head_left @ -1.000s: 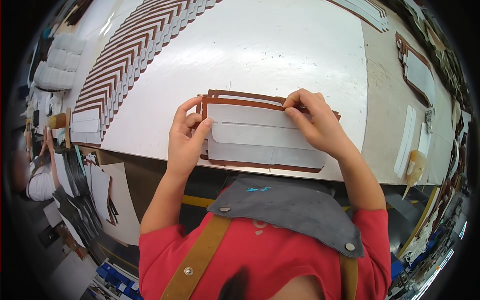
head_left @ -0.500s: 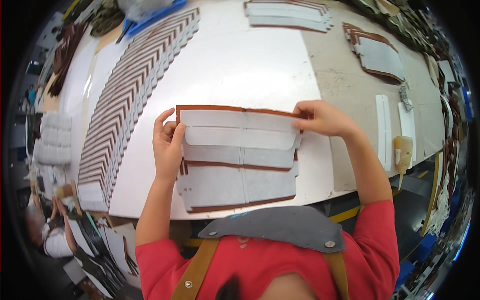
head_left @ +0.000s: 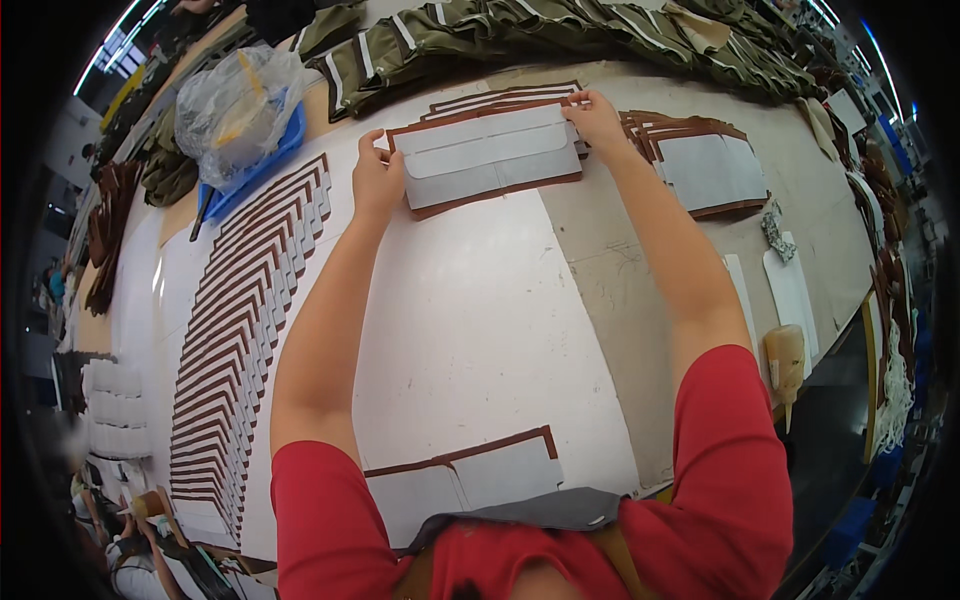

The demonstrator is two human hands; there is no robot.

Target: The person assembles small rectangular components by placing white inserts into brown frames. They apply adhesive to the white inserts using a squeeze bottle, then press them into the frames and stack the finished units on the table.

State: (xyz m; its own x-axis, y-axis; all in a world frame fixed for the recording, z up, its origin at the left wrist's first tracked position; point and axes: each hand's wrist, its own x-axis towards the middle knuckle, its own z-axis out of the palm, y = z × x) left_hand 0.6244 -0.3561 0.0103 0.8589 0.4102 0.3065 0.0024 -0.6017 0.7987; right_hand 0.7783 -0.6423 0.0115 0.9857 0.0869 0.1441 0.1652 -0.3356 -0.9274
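Note:
At the far side of the table, both my arms reach out over a white-backed leather panel [head_left: 495, 165] with brown edges and a pale flap-shaped layer on top. My left hand [head_left: 378, 180] pinches its left corner, and my right hand [head_left: 596, 122] grips the upper right corner. The panel lies over or just above a small stack of similar brown-edged panels [head_left: 500, 97], whose back edges show behind it. Close to my body, another white panel with a brown edge [head_left: 505, 468] lies flat, partly hidden by my apron.
A long fanned row of brown-edged pieces [head_left: 240, 340] runs down the left. Another stack [head_left: 715, 165] lies at the right, near a glue bottle [head_left: 787, 360] and white strips [head_left: 790, 290]. Olive fabric pieces [head_left: 560, 40] line the back; a blue tray [head_left: 290, 140] holds a plastic bag.
Both hands have carried the flapped panel from in front of me to the stack at the far side. The panel that was under it stays near the table edge. My view has shifted too.

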